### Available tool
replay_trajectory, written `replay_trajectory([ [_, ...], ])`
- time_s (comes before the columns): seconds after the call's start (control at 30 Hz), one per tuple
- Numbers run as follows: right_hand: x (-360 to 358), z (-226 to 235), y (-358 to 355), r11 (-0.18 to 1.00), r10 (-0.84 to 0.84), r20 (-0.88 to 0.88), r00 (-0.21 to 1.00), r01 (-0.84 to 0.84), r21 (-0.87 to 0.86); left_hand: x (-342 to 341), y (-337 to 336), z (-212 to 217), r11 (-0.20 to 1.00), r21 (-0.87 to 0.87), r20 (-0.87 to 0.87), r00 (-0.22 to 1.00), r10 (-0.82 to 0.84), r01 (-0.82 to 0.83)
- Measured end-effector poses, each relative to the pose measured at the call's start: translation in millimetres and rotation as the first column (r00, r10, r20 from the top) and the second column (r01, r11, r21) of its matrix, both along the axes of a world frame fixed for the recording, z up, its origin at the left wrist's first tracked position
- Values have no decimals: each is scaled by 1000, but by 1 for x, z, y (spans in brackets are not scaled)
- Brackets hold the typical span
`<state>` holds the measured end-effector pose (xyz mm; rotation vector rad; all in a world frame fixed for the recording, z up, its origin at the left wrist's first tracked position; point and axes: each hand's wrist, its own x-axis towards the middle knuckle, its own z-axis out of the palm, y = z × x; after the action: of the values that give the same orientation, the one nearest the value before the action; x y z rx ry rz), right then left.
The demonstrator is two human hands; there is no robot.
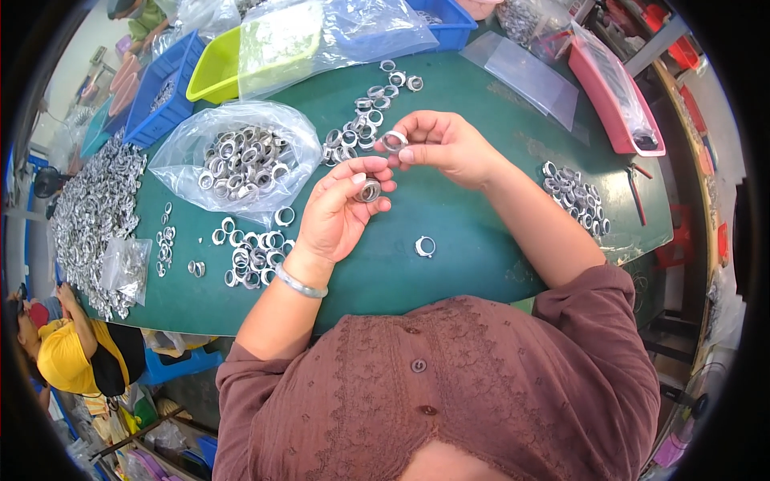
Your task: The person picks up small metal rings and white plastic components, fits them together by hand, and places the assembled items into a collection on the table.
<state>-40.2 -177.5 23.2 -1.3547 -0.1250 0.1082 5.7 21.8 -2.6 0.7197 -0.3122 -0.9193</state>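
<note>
Over the middle of the green table, my left hand [341, 204] pinches a silver metal ring [369, 191] between thumb and fingers. Just right of it and a little farther away, my right hand [439, 146] grips another metal ring [394, 142] by its edge. The fingertips of both hands come close together. Behind them a line of loose rings [371, 104] runs away from me. A single ring with small side lugs [425, 246] lies nearer my body. Left of my left wrist sits a cluster of rings [255, 258].
An open clear bag of rings [245, 160] lies left of centre, and a large heap of metal parts [96, 216] beyond it. More rings [576, 199] lie by my right forearm. Blue [164, 92], lime [215, 68] and pink bins [613, 96] line the far side. A person in yellow [68, 357] is at left.
</note>
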Motion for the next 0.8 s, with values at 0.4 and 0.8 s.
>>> replay_trajectory([
  [0.4, -30, 7, 4, 995, -65, 49, 997, 61, 80, -5, -2, 8, 992, -107, 18, 997, -68, 70],
  [0.8, -32, 6, 6, 994, -19, 107, 994, 8, 109, -7, -1, 10, 994, -101, 60, 997, -40, 46],
])
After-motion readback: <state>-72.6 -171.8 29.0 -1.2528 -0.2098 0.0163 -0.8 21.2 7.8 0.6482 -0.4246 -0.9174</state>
